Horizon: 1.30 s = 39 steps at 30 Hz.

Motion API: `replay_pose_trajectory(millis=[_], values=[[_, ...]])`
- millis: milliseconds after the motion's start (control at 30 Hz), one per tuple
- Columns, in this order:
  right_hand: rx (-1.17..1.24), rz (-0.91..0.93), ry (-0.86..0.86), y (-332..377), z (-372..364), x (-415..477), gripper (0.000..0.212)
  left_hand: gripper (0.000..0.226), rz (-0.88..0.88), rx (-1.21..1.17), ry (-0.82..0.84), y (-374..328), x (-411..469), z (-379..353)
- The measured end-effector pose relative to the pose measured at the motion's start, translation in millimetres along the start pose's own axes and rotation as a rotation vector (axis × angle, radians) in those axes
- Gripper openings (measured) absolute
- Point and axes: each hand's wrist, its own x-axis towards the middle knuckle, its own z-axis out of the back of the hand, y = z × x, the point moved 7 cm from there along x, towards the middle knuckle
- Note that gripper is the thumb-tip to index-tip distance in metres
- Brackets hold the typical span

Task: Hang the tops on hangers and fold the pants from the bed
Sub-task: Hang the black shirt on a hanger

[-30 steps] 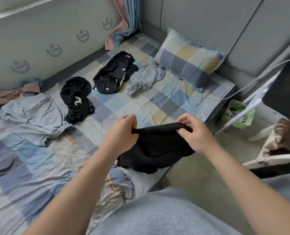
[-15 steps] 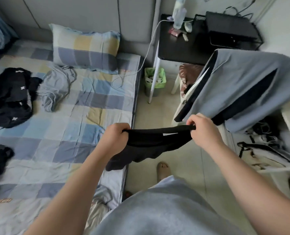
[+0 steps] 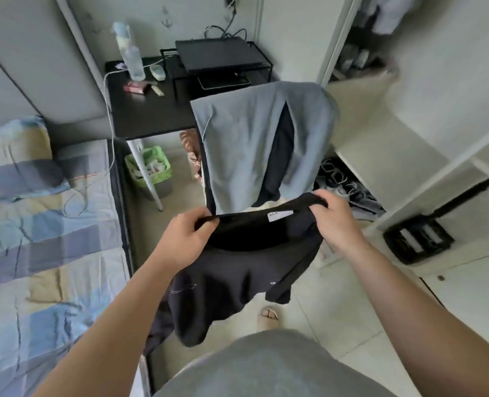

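I hold a black top [image 3: 231, 279] up over the floor beside the bed [image 3: 45, 242]. My left hand [image 3: 187, 239] grips one side of its neckline and my right hand [image 3: 336, 217] grips the other side. The neck opening is spread wide, with a white label showing inside. The body of the top hangs loosely down toward my feet. Just beyond it, a grey-blue garment [image 3: 254, 147] with a black one under it is draped over a chair back. No hanger is visible.
A black desk [image 3: 143, 113] with a spray bottle and electronics stands past the bed. A green bin [image 3: 151, 170] sits under it. White wardrobe shelves [image 3: 409, 156] open at the right, with cables and a black item [image 3: 417, 242] low down.
I have turned right, away from the bed, toward the chair and wardrobe. The black top came off the bed with both hands and now hangs with its neckline stretched open.
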Motion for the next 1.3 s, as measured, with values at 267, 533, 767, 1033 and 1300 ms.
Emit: replay_pose_trajectory(millis=[267, 533, 767, 1033, 1300], values=[[-0.538, 0.090, 0.062, -51.8, 113.6, 84.3, 0.035, 0.020, -0.008, 0.062, -0.359, -87.7, 103.4, -59.8], [-0.293, 0.093, -0.059, -44.3, 200.2, 144.8, 0.042, 0.030, -0.082, -0.020, -0.256, -162.0, 191.1, -113.4], [-0.169, 0.192, -0.192, 24.7, 270.5, 199.6, 0.052, 0.029, -0.254, -0.099, -0.097, -246.5, 288.1, -132.7], [-0.145, 0.251, -0.446, 118.8, 351.3, 287.1, 0.047, 0.025, -0.577, -0.144, -0.017, -405.8, 410.6, -116.5], [-0.410, 0.178, -0.644, 232.7, 465.7, 347.4, 0.031, 0.032, -0.874, -0.255, 0.067, -590.0, 493.0, -85.0]])
